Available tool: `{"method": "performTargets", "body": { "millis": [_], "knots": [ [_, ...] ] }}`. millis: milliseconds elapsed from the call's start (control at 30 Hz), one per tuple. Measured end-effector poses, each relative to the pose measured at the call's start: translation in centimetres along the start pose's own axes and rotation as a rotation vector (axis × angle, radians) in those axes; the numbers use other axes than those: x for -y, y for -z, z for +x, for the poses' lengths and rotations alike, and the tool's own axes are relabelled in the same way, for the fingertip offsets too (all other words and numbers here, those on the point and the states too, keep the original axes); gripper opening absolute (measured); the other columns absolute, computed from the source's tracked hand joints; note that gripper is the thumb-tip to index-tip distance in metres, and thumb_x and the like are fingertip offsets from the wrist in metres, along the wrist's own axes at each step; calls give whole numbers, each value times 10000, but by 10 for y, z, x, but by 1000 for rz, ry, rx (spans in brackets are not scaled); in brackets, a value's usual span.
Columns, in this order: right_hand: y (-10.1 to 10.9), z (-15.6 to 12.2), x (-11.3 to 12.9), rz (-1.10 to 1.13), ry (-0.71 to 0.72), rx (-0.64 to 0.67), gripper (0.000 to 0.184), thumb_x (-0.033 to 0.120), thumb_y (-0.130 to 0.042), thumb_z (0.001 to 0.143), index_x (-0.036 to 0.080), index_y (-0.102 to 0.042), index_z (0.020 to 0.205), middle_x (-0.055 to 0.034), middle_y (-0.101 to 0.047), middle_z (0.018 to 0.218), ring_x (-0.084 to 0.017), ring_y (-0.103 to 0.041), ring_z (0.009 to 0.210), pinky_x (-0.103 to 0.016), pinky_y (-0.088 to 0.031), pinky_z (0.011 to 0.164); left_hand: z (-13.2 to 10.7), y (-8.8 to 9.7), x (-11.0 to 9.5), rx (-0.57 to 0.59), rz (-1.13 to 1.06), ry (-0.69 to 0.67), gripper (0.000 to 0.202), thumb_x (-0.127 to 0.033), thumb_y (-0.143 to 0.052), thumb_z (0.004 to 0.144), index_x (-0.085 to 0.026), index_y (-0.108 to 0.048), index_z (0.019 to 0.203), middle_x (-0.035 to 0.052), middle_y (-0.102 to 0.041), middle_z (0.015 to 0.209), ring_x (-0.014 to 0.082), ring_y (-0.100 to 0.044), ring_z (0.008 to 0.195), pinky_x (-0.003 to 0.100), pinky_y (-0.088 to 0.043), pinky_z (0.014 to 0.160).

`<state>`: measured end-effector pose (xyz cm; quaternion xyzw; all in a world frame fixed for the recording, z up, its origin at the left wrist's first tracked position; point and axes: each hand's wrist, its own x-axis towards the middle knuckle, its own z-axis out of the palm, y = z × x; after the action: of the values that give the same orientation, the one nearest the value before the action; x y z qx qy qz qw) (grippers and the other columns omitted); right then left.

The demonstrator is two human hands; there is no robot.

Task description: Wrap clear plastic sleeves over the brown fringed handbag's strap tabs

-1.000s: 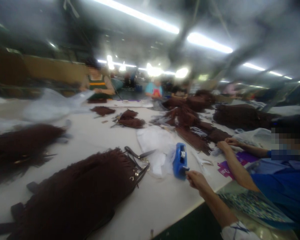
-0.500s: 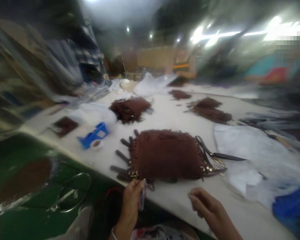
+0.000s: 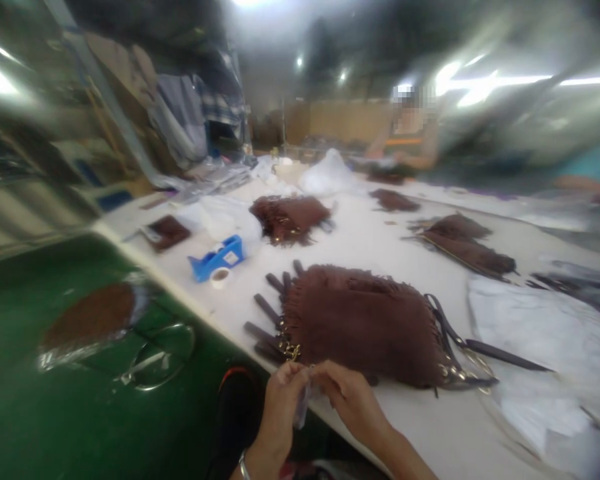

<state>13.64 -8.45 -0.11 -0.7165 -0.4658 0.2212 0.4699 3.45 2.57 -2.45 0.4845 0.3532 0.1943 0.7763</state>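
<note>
A brown fringed suede handbag (image 3: 367, 327) lies flat on the table in front of me. Dark straps (image 3: 266, 310) stick out from its left side, and gold clasps (image 3: 290, 349) sit at its lower left corner. Just below that corner, my left hand (image 3: 282, 399) is closed in a pinch on a small clear plastic piece (image 3: 301, 409), which hangs down past the table edge. My right hand (image 3: 351, 399) meets it there with fingers pinched together; what lies between those fingertips is too small to make out.
A blue tape dispenser (image 3: 219, 259) and a tape roll (image 3: 221, 278) stand to the left. More brown fringed pieces (image 3: 293, 219) lie farther back. White sheets (image 3: 520, 327) cover the right side. A round brown-topped stool (image 3: 93, 317) is on the green floor. A person (image 3: 410, 137) sits across the table.
My right hand has moved left from the table and joined my left hand at the plastic piece. The whole view has shifted, so the scene sits farther right.
</note>
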Motion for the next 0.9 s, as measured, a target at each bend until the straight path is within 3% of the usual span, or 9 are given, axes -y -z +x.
{"method": "performTargets", "body": {
  "millis": [200,400,633,800,900],
  "knots": [
    [-3,3,1,-150,81,-4,256,143,-423,931,243,-644,1012,-14,-664,891,-140,-608,807,-222,-446,754,2,2,0,32,-87,19,182,-302,-681,745,-158,-579,700,-16,-571,574,93,-480,512,214,-345,517],
    [-2,5,10,-360,87,14,275,91,-392,902,234,-620,958,-19,-639,828,-136,-613,742,-201,-430,676,2,6,-3,42,-61,23,193,-322,-669,755,-157,-595,690,-10,-581,573,96,-479,511,212,-338,513],
    [2,12,27,-547,21,66,320,2,-415,779,238,-602,886,18,-600,738,-106,-530,536,-200,-327,524,6,7,-4,32,-3,38,183,-299,-667,728,-173,-557,654,-38,-532,530,85,-424,475,211,-302,482],
    [7,15,32,-467,-18,108,304,-11,-410,724,230,-572,815,47,-543,667,-101,-495,513,-204,-323,527,7,7,-5,16,59,30,136,-265,-649,715,-175,-568,654,-34,-549,549,89,-452,498,209,-302,493],
    [8,14,25,-263,-48,115,243,53,-398,825,229,-565,811,60,-526,657,-89,-496,494,-194,-353,527,7,8,-7,18,40,57,121,-267,-639,718,-176,-579,665,-31,-564,553,91,-463,500,207,-312,498]
  ]
}}
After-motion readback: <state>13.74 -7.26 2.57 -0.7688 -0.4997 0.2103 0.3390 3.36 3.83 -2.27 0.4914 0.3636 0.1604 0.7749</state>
